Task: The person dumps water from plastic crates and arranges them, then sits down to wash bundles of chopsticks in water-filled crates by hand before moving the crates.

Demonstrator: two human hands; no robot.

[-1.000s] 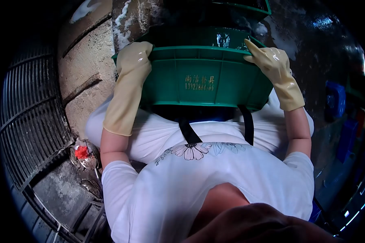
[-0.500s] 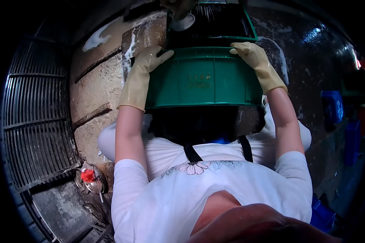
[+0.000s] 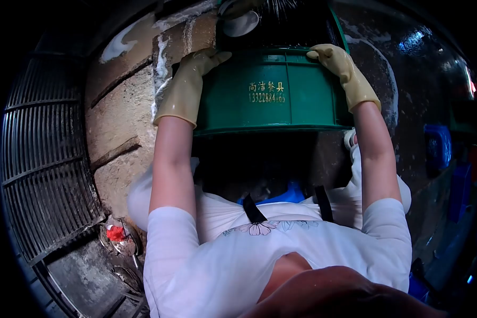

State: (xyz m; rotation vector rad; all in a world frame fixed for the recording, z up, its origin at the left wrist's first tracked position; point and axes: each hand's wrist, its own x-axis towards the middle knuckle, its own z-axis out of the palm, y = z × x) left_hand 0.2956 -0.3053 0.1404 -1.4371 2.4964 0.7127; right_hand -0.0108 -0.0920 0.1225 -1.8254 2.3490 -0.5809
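A green plastic crate (image 3: 238, 106) with yellow characters and numbers on its side is in front of me. My left hand (image 3: 196, 66), in a pale rubber glove, is closed over the left end of its near top rim. At the right end of that rim, the gloved fingers of my right hand (image 3: 334, 61) are curled over the edge. The crate's inside looks dark, and its contents cannot be made out. Beyond the rim, a round pale metallic thing (image 3: 241, 24) shows beside a co-worker's gloved hand (image 3: 238, 7).
Worn stone slabs (image 3: 114, 95) with foam streaks lie to the left, beside a dark slatted grate (image 3: 42, 127). A red thing (image 3: 115, 232) sits on a small dish-like object at lower left. Blue plastic containers (image 3: 438, 147) stand on the right over wet dark floor.
Both my hands and the green crate have moved forward, away from my body. Its near rim now meets the dark area beyond, and the yellow lettering shows more clearly.
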